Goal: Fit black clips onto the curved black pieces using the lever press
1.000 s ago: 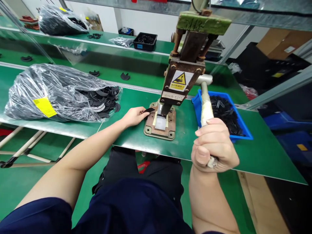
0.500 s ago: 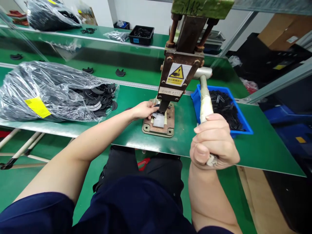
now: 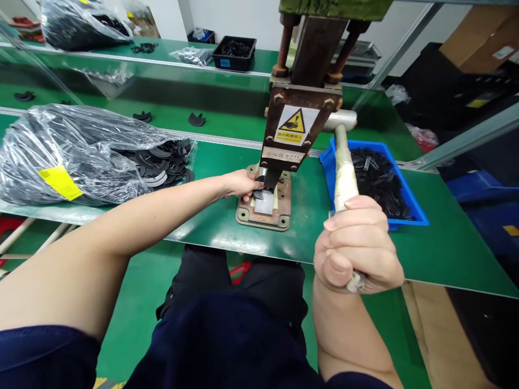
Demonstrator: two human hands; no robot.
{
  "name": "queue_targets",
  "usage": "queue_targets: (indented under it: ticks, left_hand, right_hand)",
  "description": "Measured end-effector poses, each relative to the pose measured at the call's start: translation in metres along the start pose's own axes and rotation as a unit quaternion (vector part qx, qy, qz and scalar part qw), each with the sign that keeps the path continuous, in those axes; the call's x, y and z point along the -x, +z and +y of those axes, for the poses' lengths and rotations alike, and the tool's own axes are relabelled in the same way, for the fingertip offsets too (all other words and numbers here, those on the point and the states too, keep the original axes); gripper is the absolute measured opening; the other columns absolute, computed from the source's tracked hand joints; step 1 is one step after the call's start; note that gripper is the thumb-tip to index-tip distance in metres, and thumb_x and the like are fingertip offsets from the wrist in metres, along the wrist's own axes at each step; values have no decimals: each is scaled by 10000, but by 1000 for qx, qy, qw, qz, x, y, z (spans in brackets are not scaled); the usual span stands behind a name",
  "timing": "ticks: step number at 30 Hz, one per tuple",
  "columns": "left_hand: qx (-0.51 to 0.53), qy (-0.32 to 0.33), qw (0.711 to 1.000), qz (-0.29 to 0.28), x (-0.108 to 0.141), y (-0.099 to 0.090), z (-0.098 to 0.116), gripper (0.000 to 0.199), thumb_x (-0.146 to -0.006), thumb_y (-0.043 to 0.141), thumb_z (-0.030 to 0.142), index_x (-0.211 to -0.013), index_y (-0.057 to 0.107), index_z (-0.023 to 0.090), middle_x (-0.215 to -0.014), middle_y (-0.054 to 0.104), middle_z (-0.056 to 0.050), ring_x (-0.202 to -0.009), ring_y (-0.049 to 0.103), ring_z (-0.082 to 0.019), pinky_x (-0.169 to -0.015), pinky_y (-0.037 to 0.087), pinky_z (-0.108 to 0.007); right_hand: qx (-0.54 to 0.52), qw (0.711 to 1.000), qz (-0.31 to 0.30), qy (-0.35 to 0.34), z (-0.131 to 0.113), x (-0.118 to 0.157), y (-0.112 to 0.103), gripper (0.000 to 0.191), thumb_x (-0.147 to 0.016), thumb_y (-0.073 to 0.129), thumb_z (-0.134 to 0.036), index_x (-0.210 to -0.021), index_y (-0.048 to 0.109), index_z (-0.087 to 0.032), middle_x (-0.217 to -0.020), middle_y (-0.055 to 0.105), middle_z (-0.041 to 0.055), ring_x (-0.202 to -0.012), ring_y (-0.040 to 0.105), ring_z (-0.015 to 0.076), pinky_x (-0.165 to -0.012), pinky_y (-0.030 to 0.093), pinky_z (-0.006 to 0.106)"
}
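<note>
My right hand [image 3: 359, 246] is wrapped round the pale, tape-wrapped lever [image 3: 344, 173] of a hand press [image 3: 294, 127]. My left hand [image 3: 242, 185] pinches a curved black plastic piece [image 3: 258, 193] at the press base [image 3: 245, 216], just left of the ram [image 3: 273, 179]. Fingers hide part of that piece, and I cannot tell whether the ram touches it. A light metal plate [image 3: 264, 205] lies on the base in front of the ram. To the right stands a blue bin [image 3: 421, 220] holding many small black parts [image 3: 379, 181].
A clear plastic bag [image 3: 68, 146] spills curved black pieces [image 3: 166, 165] on the left of the green bench [image 3: 206, 229]. Loose black pieces lie behind the metal rail. A black tray [image 3: 234, 64] stands farther back. Metal posts and dark boxes are at the right.
My left hand has shifted very slightly, and more of the black piece shows. My right hand stays on the lever at about the same height. The view has tilted a little.
</note>
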State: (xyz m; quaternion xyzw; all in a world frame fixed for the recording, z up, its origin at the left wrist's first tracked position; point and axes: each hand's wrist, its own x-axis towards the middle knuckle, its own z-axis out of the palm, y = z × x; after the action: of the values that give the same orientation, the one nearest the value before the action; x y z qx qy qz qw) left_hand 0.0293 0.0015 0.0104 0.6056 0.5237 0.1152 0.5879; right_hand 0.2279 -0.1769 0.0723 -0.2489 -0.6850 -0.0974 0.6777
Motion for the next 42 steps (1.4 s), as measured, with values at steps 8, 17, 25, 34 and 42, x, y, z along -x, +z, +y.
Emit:
queue_targets:
  ticks: [8,17,25,34,42]
  left_hand:
    - [37,30,998,40,9,7,-13,475,-884,826,614,-790,622,196,-517,562,19,-376,520,-114,-403,331,-239]
    - [110,120,987,-14,56,1,-16,312,-1025,658,474,-1007,666,163,-781,685,-34,-598,641,-116,-507,434,-219]
    - [-219,195,933,208,61,-106,-57,437,-946,685,468,-1279,751,193,-1196,780,-92,-1065,717,-236,-963,561,-346]
    - [-498,217,826,149,38,-104,-103,518,-997,630,522,-1374,726,181,-1385,709,-152,-1288,649,-313,-1162,470,-427]
    - [-560,175,789,181,28,-98,-90,389,-1098,438,379,-1258,712,154,-1139,728,-183,-975,736,-312,-867,519,-397]
  right_hand:
    - [10,1000,4,-3,0,-2,2,387,-948,693,-346,-647,492,-210,-632,619,-76,-675,664,119,-882,566,463]
    - [1,1000,5,-21,2,-1,2,360,-957,683,-336,-664,517,-208,-650,615,-63,-711,679,111,-930,569,456]
    - [8,1000,15,-16,8,3,1,401,-922,709,-378,-617,498,-226,-604,619,-81,-660,673,116,-883,593,461]
    - [7,999,32,-29,10,5,3,368,-924,690,-370,-634,507,-239,-602,600,-75,-646,662,128,-896,596,479]
    - [21,999,34,-12,7,5,3,329,-922,688,-368,-669,516,-249,-611,593,-81,-657,655,134,-911,602,484]
